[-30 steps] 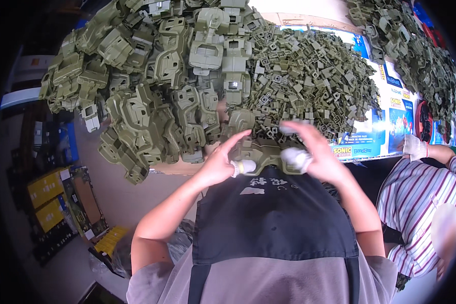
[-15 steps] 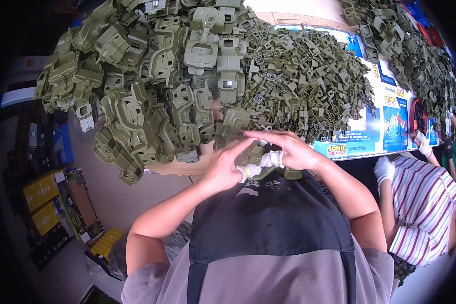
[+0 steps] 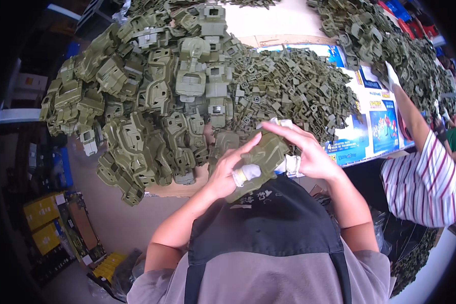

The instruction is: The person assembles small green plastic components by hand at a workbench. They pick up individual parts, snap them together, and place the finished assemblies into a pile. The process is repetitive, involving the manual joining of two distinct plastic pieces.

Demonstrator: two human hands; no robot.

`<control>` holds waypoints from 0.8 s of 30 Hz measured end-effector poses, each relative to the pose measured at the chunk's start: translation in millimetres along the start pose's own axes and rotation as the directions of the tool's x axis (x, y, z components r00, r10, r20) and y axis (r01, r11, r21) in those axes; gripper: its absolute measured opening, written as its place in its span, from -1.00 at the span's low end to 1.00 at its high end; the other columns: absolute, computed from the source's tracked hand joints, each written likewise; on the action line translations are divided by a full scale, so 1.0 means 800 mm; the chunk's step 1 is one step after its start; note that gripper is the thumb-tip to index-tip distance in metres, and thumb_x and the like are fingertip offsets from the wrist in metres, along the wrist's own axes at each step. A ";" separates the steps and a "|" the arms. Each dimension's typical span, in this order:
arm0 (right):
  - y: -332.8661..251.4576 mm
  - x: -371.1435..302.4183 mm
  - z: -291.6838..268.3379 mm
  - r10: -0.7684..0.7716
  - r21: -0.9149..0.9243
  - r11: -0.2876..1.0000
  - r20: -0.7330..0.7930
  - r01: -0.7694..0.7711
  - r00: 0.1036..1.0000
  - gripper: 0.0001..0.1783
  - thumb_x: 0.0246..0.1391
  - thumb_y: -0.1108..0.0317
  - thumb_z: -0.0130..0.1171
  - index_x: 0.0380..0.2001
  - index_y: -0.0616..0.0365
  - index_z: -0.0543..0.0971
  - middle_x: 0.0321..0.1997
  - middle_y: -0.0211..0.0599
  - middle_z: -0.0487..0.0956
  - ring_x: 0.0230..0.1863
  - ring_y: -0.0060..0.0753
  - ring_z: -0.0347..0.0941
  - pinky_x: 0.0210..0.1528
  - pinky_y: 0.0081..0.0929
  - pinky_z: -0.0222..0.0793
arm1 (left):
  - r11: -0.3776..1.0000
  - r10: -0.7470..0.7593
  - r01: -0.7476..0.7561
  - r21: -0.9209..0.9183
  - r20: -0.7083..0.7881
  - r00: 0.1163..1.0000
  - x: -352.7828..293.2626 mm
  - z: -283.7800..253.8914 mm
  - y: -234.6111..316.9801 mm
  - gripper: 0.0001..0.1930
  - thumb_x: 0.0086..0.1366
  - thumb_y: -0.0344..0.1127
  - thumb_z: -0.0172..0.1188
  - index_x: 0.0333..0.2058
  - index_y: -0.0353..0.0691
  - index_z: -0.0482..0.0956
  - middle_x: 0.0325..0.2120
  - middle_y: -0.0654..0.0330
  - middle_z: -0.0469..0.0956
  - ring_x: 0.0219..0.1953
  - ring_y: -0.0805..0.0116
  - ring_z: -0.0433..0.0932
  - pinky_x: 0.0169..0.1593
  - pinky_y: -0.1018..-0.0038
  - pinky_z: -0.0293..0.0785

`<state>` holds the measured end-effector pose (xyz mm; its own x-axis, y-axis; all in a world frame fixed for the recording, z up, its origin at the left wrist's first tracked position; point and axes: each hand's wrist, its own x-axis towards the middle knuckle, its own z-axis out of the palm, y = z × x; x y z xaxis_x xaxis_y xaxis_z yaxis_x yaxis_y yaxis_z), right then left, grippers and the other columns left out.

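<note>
- An olive-green molded part is held tilted at the far edge of the black apron.
- Its left side is grasped by the left hand, its right side by the right hand; both thumbs are covered in white.
- Beyond the apron, small green pieces are heaped.
- Larger shells are piled beyond its left side.
- Right of the apron, a striped shirt is worn by a co-worker.

Over to my right, a co-worker in a striped shirt has one white-gloved hand extended beyond blue-and-white printed card. Farther back, someone wears green. To my left, yellow boxes stand low, a brown panel beside them, crumpled plastic nearby on the grey floor.
</note>
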<state>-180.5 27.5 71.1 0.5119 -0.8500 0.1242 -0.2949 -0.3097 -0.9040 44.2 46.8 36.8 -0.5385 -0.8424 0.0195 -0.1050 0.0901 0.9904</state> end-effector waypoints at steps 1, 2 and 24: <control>-0.002 -0.004 -0.009 0.040 -0.006 0.999 0.096 -0.040 0.995 -0.17 -0.24 0.32 0.31 0.19 0.09 0.25 0.09 -0.07 0.37 0.11 -0.06 0.31 0.16 -0.30 0.20 | 0.999 -0.037 0.036 0.029 0.024 0.999 -0.003 0.004 0.000 -0.36 0.14 -0.20 0.20 0.20 -0.12 0.21 0.10 0.04 0.35 0.13 0.16 0.33 0.14 0.35 0.22; 0.001 -0.012 0.000 0.035 0.032 0.999 0.053 -0.037 0.998 -0.23 -0.27 0.38 0.29 0.14 0.05 0.34 0.01 -0.09 0.42 0.03 -0.09 0.36 0.09 -0.29 0.25 | 0.996 -0.072 0.069 0.060 0.049 0.996 -0.014 0.006 -0.001 -0.35 0.14 -0.21 0.21 0.20 -0.13 0.21 0.10 0.04 0.35 0.14 0.15 0.33 0.14 0.34 0.21; 0.090 -0.111 0.006 0.407 0.603 0.762 -0.166 -0.234 0.898 -0.24 -0.23 0.46 0.35 0.13 0.15 0.32 0.16 -0.24 0.34 0.18 -0.34 0.26 0.20 -0.44 0.15 | 0.981 -0.182 0.192 0.027 -0.219 0.959 0.023 0.014 -0.020 -0.06 -0.23 -0.41 0.48 0.17 -0.17 0.14 0.02 0.10 0.31 0.06 0.30 0.36 0.13 0.42 0.26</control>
<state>-243.6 82.8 -7.1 0.2056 -0.9603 -0.1886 0.1424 0.2200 -0.9651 26.7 35.6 20.1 -0.3139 -0.9403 -0.1313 -0.2291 -0.0591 0.9716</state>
